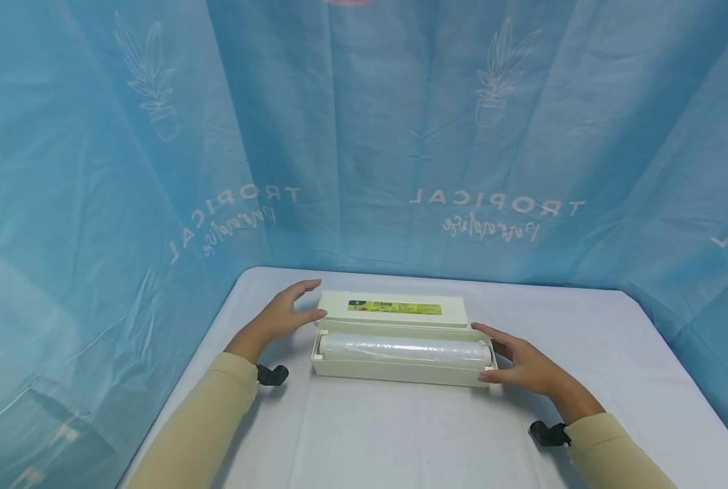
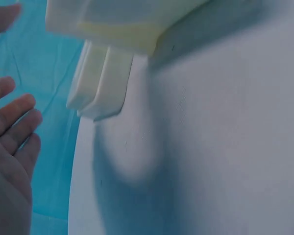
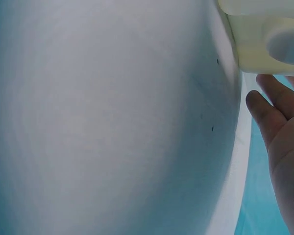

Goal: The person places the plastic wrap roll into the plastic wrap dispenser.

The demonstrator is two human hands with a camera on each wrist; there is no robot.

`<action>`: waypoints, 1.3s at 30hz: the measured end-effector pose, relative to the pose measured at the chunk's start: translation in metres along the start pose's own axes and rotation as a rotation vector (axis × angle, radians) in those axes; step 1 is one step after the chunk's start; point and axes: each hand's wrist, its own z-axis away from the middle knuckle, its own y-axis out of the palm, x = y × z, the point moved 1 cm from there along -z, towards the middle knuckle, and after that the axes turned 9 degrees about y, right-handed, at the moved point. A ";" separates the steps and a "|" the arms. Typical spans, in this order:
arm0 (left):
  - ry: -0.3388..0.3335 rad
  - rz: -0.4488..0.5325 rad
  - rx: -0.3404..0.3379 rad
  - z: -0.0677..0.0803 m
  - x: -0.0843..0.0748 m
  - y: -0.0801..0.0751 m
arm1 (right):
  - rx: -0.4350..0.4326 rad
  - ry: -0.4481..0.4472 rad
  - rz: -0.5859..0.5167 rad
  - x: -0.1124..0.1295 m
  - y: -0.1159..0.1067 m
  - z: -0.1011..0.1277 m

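Observation:
A cream plastic wrap dispenser box (image 1: 394,367) lies open on the white table (image 1: 401,435), its lid (image 1: 394,309) with a yellow-green label folded back. A roll of clear film (image 1: 403,350) rests inside the tray. My left hand (image 1: 287,314) is spread at the box's left end, thumb touching the lid's corner, fingers straight. At the right end my right hand (image 1: 513,360) lies with relaxed fingers, thumb against the tray's corner. The left wrist view shows the box end (image 2: 105,78) and my fingers (image 2: 12,127) apart from it. The right wrist view shows the box end (image 3: 269,44) just above my fingers (image 3: 269,107).
Blue printed cloth (image 1: 401,136) hangs close behind and on both sides of the table. The table's far edge runs just behind the box. Black wrist straps (image 1: 272,374) sit on both beige sleeves.

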 end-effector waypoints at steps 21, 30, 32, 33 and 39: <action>-0.004 -0.291 0.332 -0.061 0.025 0.009 | 0.015 -0.010 -0.048 -0.006 0.001 -0.002; 0.011 -0.269 0.369 -0.067 0.025 0.021 | 0.017 -0.021 -0.049 -0.007 0.001 -0.003; 0.016 -0.267 0.370 -0.067 0.025 0.024 | 0.017 -0.020 -0.047 -0.007 0.001 -0.002; 0.015 -0.265 0.366 -0.066 0.025 0.025 | 0.017 -0.019 -0.047 -0.007 0.001 -0.002; 0.032 -0.273 0.341 -0.063 0.023 0.025 | 0.018 -0.015 -0.033 -0.006 0.001 -0.002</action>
